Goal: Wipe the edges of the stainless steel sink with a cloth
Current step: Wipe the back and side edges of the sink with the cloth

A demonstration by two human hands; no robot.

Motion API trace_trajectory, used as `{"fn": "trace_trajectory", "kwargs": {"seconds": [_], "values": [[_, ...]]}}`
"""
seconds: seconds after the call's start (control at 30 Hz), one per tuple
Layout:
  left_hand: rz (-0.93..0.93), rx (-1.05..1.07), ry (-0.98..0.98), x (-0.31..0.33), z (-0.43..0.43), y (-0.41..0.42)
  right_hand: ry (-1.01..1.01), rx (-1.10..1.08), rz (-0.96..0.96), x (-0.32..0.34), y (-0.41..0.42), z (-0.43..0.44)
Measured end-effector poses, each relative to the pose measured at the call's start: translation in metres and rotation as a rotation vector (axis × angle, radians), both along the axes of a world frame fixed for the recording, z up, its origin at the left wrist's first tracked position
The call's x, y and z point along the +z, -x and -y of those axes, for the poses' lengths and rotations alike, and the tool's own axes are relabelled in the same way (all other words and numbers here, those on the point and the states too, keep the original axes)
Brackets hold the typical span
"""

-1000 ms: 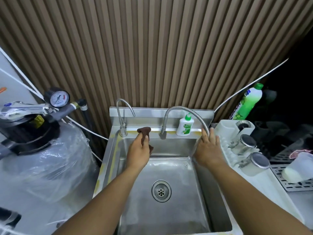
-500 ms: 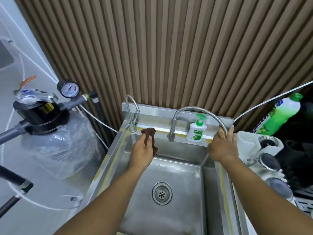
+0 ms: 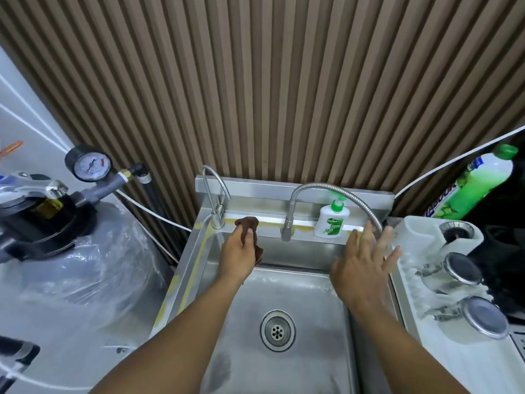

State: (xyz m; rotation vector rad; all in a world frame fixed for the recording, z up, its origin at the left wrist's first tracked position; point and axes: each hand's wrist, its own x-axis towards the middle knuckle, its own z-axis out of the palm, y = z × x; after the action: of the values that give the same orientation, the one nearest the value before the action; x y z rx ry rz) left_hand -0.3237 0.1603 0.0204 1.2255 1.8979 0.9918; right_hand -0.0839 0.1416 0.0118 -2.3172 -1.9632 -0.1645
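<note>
At sink back rim, left hand pinching half-hidden brown cloth, right hand blurred, fingers spread.

Pump bottle: "Dettol" on its white-and-green label.
Green bottle: big purple letters, partly cut off, not surely readable.
Pressure gauge: dial figures too small to read.

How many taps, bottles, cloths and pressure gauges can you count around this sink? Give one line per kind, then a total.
Taps: 2, gooseneck tap and flexible tap
Bottles: 2, soap pump bottle and green bottle
Cloths: 1, brown cloth gripped by the left hand
Pressure gauges: 1, pressure gauge
Total: 6
</note>
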Motion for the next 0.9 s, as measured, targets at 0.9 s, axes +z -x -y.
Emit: {"fn": "trace_trajectory", "kwargs": {"seconds": [0.9], "values": [[0.48,0.529,0.002,-0.043,-0.124,0.027,0.211,-0.168,-0.667,-0.041,0.128,-0.132]]}}
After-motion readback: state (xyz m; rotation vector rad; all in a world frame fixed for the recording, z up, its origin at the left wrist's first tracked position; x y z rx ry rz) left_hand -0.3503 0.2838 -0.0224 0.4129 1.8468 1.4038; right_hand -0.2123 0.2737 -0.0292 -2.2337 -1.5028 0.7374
